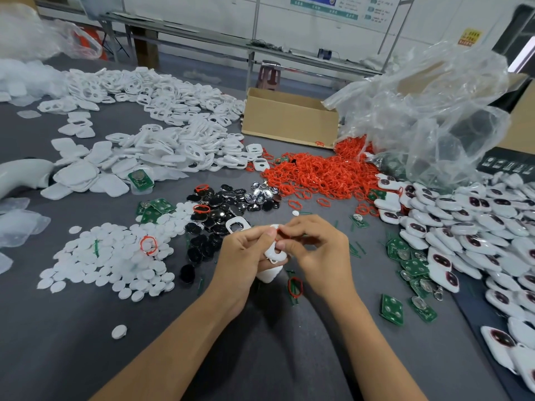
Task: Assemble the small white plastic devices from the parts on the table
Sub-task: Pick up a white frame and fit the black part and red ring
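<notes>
Forearms come in low over the grey counter (72, 357). My left hand (243, 256) is curled round a white shell (273, 253), held just above the counter between the black lens pieces (214, 209) and the green circuit boards (392, 309). My right hand (315, 250) pinches what looks like a thin red ring (280, 236) against the shell's upper edge; mostly hidden by fingertips. Risks, as I judge them: the ring is springy and slight, so it could twist, seat unevenly or flick off into the clutter. The shell is glossy, smooth, rounded, with oval cut-outs, and could slip under sideways thumb pressure. Loose red rings (318, 172) lie tangled in a heap; the white discs (115, 256) are matt and flat; finished units (463, 227) are stacked at right.
</notes>
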Demonstrator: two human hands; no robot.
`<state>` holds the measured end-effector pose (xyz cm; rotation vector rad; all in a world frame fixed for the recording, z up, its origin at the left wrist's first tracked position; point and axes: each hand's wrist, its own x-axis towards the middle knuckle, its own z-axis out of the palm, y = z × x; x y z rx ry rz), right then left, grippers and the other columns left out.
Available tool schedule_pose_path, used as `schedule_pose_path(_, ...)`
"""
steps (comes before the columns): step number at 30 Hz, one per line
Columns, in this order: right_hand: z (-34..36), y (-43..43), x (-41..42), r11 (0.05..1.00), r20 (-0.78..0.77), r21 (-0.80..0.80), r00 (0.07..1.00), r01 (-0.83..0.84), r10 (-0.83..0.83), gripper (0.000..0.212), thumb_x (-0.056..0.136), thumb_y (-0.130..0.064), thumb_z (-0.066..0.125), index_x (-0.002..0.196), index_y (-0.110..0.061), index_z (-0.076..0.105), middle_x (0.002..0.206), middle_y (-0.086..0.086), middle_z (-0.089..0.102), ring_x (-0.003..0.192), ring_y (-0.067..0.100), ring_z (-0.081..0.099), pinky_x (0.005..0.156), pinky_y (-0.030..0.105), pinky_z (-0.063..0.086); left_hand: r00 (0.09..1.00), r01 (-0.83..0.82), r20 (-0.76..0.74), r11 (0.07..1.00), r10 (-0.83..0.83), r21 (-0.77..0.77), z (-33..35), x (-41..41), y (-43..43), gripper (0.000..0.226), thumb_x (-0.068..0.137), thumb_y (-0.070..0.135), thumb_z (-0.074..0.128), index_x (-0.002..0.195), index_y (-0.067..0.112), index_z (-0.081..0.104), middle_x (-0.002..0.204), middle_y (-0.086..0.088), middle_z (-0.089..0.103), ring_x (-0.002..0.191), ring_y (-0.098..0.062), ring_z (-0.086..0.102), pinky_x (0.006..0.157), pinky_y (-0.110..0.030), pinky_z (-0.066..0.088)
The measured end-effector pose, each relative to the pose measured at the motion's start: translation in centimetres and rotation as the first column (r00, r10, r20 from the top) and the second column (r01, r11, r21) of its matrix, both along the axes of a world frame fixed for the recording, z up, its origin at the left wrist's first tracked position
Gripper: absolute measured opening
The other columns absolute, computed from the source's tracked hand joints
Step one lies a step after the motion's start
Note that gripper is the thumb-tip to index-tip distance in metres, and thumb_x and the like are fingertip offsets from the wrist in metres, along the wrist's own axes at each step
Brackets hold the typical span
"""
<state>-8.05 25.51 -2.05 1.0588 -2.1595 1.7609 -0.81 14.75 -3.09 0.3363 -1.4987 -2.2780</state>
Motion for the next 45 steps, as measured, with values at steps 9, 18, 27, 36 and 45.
schedule_pose_path(9, 0.3, 0.0, 0.1, 0.992, 0.229, -0.117, 0.97, -0.05, 0.076, 0.029, 0.073, 0.008, 0.073, 0.081, -0.019, 0.075, 0.092, 0.003, 0.069, 0.083, 0.01, 0.066, 0.073, 0.021, 0.05, 1.0, -0.007, -0.014, 0.999, 0.008, 0.047, 0.1, 0.0, -0.1, 0.019, 0.094, 0.008, 0.055, 0.094, 0.006, 0.074, 0.086, -0.015, 0.074, 0.076, -0.018, 0.071, 0.067, -0.03, 0.06)
schedule_pose_path(18, 0.1, -0.3, 1.0, 0.981, 0.532, -0.113, 0.824, -0.156, 0.193, 0.021, 0.097, -0.002, 0.048, 0.103, 0.0, 0.068, 0.091, 0.018, 0.072, 0.081, 0.024, 0.068, 0.074, 0.033, 0.054, 0.998, -0.058, 0.0, 0.965, 0.06, -0.256, 0.4, 0.4, 0.3, 0.023, 0.096, 0.006, 0.054, 0.092, 0.017, 0.074, 0.079, -0.008, 0.075, 0.072, -0.017, 0.071, 0.065, -0.028, 0.059)
schedule_pose_path(27, -0.2, -1.2, 1.1, 1.0, 0.429, 0.024, 0.903, -0.012, 0.001, 0.02, 0.094, -0.007, 0.055, 0.091, -0.014, 0.073, 0.081, 0.005, 0.074, 0.076, 0.015, 0.069, 0.07, 0.03, 0.055, 0.988, -0.133, 0.03, 0.926, 0.153, -0.353, 0.4, 0.2, 0.3, 0.02, 0.095, 0.007, 0.057, 0.089, 0.016, 0.074, 0.076, -0.004, 0.075, 0.068, -0.011, 0.068, 0.069, -0.032, 0.057)
schedule_pose_path(36, -0.7, 0.2, 0.6, 0.803, -0.033, 0.59, 0.996, 0.086, -0.082, 0.033, 0.071, -0.043, 0.077, 0.098, -0.026, 0.071, 0.093, -0.011, 0.058, 0.092, 0.007, 0.043, 0.078, 0.016, 0.029, 0.934, -0.356, 0.012, 0.933, 0.357, -0.044, 0.2, -0.4, -2.0, 0.024, 0.101, 0.008, 0.044, 0.093, 0.004, 0.067, 0.088, -0.016, 0.072, 0.07, -0.02, 0.071, 0.063, -0.021, 0.056)
schedule_pose_path(45, -0.4, 0.3, 0.5, 0.782, 0.0, 0.623, 1.0, 0.014, -0.018, 0.03, 0.077, -0.016, 0.074, 0.105, -0.025, 0.069, 0.097, -0.013, 0.056, 0.098, 0.013, 0.047, 0.079, 0.008, 0.03, 0.919, -0.395, 0.037, 0.916, 0.394, 0.062, 0.2, -0.6, -2.8, 0.028, 0.102, 0.009, 0.043, 0.082, 0.008, 0.063, 0.084, -0.005, 0.063, 0.065, -0.013, 0.065, 0.065, -0.026, 0.056)
